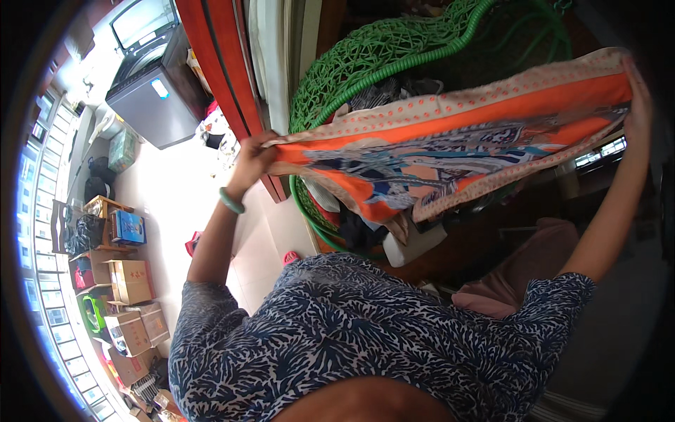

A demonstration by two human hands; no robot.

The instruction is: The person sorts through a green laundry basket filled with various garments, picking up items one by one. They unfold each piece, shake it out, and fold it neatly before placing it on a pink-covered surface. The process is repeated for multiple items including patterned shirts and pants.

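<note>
A patterned scarf [450,158] in orange, beige and blue is stretched between my two raised hands. Its beige border carries small orange dots, and its lower edge sags in the middle. My left hand [257,156], with a green bangle on the wrist, is closed around the scarf's left end. At the far right, my right hand [638,98] grips the opposite end, with the fingers partly hidden behind the cloth. Behind the scarf, a green woven net basket [380,60] with a thick coiled rim stands, with dark clothing showing in it.
A red door frame [221,67] rises beside my left hand. Beyond it stand a grey washing machine [158,91] and cardboard boxes [131,281] along a barred window. Pink cloth [524,267] lies at the lower right. A red slipper [290,257] shows on the tiled floor.
</note>
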